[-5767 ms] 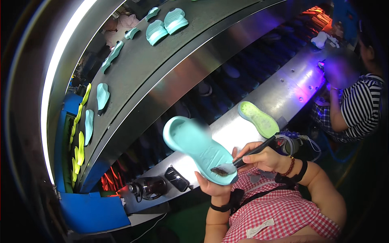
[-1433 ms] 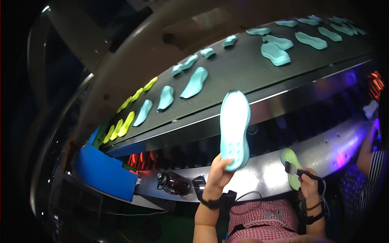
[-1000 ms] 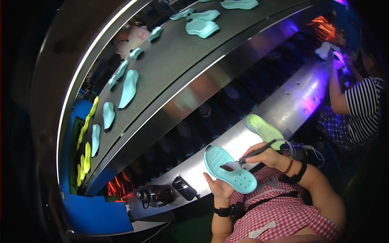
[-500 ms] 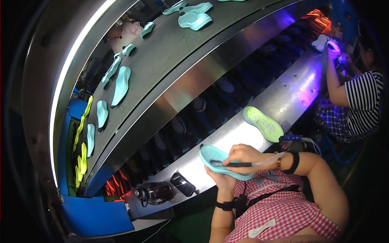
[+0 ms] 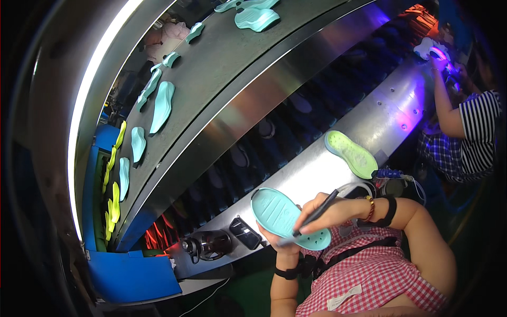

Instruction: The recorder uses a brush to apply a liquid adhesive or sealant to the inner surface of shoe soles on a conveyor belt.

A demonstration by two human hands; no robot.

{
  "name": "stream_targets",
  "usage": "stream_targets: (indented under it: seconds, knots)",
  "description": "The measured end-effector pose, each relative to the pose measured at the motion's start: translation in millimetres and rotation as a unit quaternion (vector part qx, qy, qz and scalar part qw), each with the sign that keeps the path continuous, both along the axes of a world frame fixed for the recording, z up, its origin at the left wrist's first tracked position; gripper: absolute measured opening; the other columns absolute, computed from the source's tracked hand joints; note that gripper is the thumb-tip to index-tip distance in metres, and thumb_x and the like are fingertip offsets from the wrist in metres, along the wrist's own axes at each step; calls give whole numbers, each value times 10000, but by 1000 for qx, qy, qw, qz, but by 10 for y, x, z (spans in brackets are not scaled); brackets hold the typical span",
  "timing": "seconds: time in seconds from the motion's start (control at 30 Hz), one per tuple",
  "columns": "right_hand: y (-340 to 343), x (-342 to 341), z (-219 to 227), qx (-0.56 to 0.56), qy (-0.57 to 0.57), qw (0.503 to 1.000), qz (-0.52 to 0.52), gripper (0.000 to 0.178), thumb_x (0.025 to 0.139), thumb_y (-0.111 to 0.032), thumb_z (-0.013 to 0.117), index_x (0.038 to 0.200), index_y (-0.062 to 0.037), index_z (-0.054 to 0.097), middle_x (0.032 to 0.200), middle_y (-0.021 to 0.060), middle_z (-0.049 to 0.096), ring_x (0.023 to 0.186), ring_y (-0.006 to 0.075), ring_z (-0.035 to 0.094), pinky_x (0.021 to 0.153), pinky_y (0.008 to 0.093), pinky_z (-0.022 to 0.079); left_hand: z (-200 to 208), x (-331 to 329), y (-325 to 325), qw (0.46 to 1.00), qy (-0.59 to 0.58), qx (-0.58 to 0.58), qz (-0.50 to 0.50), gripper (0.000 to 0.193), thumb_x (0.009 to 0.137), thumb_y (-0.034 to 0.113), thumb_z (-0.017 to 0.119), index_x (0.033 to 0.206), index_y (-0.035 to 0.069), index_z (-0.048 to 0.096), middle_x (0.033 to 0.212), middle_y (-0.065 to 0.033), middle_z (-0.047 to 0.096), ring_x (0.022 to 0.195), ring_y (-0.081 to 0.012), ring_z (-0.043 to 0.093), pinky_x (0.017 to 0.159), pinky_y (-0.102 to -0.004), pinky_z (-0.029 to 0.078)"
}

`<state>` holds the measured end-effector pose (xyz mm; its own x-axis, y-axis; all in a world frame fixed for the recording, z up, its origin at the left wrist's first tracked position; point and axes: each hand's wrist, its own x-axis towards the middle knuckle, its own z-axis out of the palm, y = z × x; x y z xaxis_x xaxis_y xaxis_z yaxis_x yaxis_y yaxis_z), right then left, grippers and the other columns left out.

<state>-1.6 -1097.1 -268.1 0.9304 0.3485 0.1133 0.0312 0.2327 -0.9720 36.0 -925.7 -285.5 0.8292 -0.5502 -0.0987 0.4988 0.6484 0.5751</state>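
Note:
My left hand (image 5: 274, 242) grips a turquoise shoe sole (image 5: 275, 212) from below, near the metal ledge. The sole's broad face is turned up, showing raised lines and small holes at the end nearest me. In my right hand (image 5: 328, 214) is a slim black brush-like pen (image 5: 321, 213), slanted over the sole with its lower tip blurred by the sole's edge. A pale tube (image 5: 353, 186) loops from behind the pen. A yellow-green sole (image 5: 351, 154) lies apart on the ledge, beyond my right hand.
A dark conveyor belt (image 5: 211, 79) carries several turquoise and yellow-green soles. Below it, a metal ledge (image 5: 296, 169) holds a phone (image 5: 245, 233) and a dark jug (image 5: 208, 246). A blue box (image 5: 134, 277) stands at lower left. A co-worker in a striped sleeve (image 5: 478, 121) works at far right.
The sole has been turned so its broad lined face shows. My right hand has tilted the pen more upright, its tip lower. The view has shifted slightly.

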Motion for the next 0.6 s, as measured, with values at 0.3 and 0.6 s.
stream_targets:
  seconds: [0.3, 0.6]
  knots:
    - [-248, -183, 50, -24, -34, 998, 57, 197, 732, -78, 673, 927, -53, 672, 831, 88, 634, 759, 139, 593, 688, 230, 464, -119, -22, -96, 997, 33, 51, 54, 729, 819, 653, 172, 1205, 89, 428, 1013, -138, 564, 854, -302, 566, 756, -407, 470]
    - [-358, -254, 18, 11, -118, 992, 52, 234, 719, -59, 671, 951, -36, 655, 831, 117, 632, 770, 167, 601, 707, 243, 468, 13, 104, -135, 974, -25, 87, 205, 792, 786, 693, 141, 1141, 68, 474, 867, -149, 575, 712, -280, 567, 657, -398, 481]
